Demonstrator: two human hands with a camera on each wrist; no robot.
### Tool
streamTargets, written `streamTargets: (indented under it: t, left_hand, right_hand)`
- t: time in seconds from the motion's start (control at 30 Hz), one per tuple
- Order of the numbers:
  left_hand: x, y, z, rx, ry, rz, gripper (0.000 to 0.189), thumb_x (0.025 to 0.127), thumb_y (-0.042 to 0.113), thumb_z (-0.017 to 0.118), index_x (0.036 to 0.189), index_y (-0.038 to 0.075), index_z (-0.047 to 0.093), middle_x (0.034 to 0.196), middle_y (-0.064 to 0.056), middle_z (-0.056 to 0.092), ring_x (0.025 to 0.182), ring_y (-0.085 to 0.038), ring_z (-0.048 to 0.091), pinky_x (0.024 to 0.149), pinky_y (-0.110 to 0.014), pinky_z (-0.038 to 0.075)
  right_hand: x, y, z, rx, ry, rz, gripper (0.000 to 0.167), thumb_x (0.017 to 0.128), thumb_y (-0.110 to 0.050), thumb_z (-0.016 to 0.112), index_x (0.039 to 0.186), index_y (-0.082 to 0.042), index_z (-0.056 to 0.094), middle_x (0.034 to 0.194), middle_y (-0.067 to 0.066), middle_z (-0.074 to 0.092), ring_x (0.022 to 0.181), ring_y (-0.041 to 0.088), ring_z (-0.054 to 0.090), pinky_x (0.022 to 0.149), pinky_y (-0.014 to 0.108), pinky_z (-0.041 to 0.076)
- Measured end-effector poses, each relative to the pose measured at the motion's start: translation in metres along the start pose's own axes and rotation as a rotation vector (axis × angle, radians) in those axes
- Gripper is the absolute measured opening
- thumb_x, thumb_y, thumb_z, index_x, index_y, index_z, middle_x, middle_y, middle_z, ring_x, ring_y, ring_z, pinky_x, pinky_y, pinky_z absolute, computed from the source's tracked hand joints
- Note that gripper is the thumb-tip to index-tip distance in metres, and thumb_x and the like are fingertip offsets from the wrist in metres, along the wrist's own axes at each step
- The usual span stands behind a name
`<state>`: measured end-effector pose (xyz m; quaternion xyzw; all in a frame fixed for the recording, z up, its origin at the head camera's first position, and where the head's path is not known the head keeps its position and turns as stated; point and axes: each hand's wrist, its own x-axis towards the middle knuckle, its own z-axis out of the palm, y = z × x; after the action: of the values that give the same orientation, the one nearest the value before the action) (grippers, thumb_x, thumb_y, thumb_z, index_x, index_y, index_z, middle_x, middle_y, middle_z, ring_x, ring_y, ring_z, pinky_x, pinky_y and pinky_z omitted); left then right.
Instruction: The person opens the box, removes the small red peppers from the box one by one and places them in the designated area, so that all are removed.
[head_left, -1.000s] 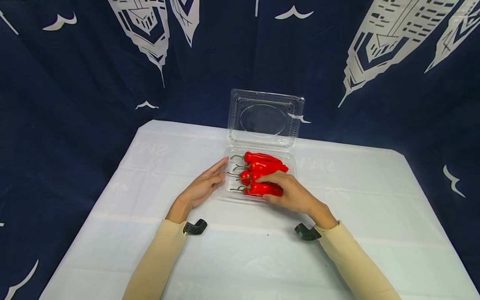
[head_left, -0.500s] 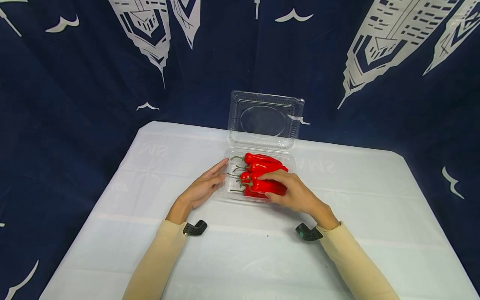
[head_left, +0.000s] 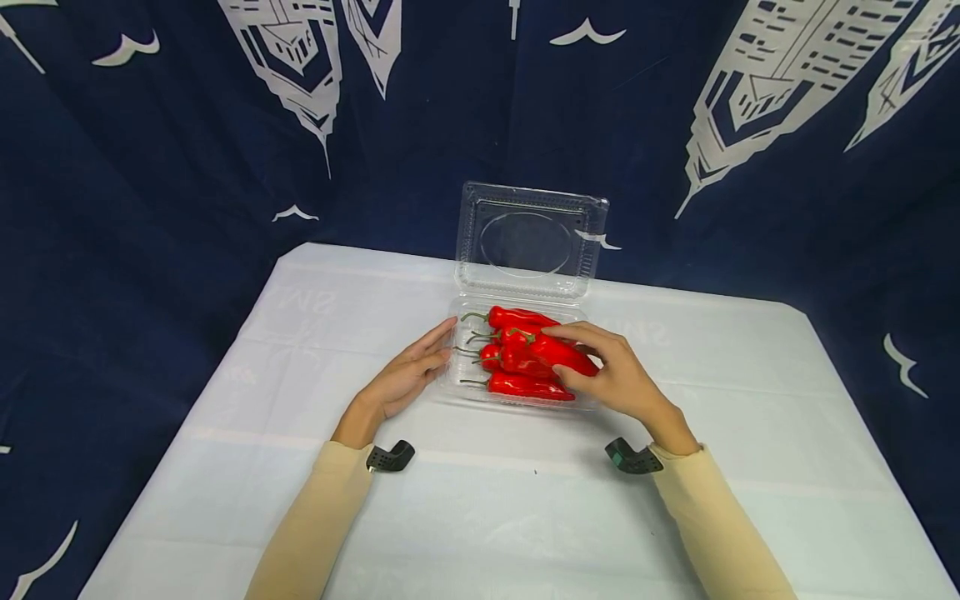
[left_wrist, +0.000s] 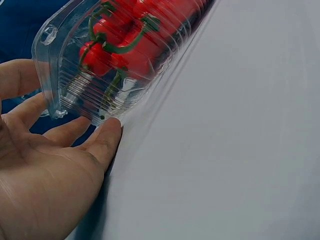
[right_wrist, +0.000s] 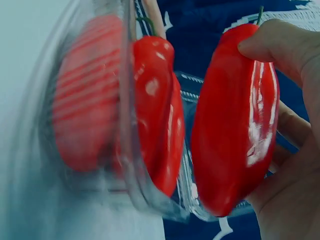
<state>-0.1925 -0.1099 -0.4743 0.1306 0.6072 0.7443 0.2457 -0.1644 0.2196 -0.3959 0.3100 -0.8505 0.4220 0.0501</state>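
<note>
My right hand (head_left: pixel 618 372) grips a red pepper (right_wrist: pixel 235 120) between thumb and fingers, raised over the other peppers. Its green stem points left in the head view. Below it, several red peppers (head_left: pixel 528 386) lie in a clear plastic clamshell box (head_left: pixel 468 388), stems toward the left side. My left hand (head_left: pixel 405 377) is at the box's left wall, fingers extended. In the left wrist view its fingertips (left_wrist: pixel 111 128) are right at the ribbed end of the box, with green stems showing through the plastic.
The box's clear lid (head_left: pixel 528 242) stands raised at the back. A white cloth covers the table (head_left: pixel 480 517). Behind it hangs a dark blue curtain (head_left: pixel 480 108) with white printed shapes.
My right hand has lifted a pepper from the front of the pile and moved slightly right and up with it. Another pepper beneath is now uncovered. The left hand has stayed put.
</note>
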Motion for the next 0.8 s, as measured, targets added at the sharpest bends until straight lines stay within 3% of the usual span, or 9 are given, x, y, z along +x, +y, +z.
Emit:
streamTargets:
  t: [0.23, 0.57, 0.8]
  left_hand:
    - [0.0, 0.0, 0.0, 0.003, 0.001, -0.002, 0.058, 0.107, 0.012, 0.043, 0.16, 0.031, 0.025, 0.169, 0.007, 0.011, 0.155, -0.01, 0.006, 0.127, -0.042, 0.015]
    - [0.0, -0.001, 0.0, 0.009, -0.004, 0.0, 0.059, 0.107, 0.013, 0.044, 0.16, 0.031, 0.025, 0.169, 0.006, 0.01, 0.155, -0.011, 0.006, 0.127, -0.043, 0.015]
    - [0.0, 0.0, -0.001, 0.02, 0.002, -0.002, 0.058, 0.108, 0.012, 0.043, 0.159, 0.032, 0.026, 0.168, 0.007, 0.012, 0.155, -0.01, 0.007, 0.127, -0.043, 0.016]
  right_hand:
    - [-0.004, -0.022, -0.019, 0.017, 0.08, 0.018, 0.05, 0.081, 0.013, 0.073, 0.128, 0.003, 0.063, 0.124, 0.017, 0.066, 0.11, -0.003, 0.058, 0.09, 0.012, 0.052]
    - [-0.013, -0.016, -0.029, -0.02, 0.168, 0.039, 0.052, 0.082, 0.012, 0.071, 0.132, 0.003, 0.061, 0.13, 0.019, 0.062, 0.105, -0.001, 0.057, 0.08, 0.009, 0.052]
    - [-0.02, -0.009, -0.033, -0.08, 0.233, 0.129, 0.05, 0.085, 0.011, 0.066, 0.134, 0.0, 0.06, 0.13, 0.022, 0.062, 0.101, 0.001, 0.053, 0.078, 0.007, 0.048]
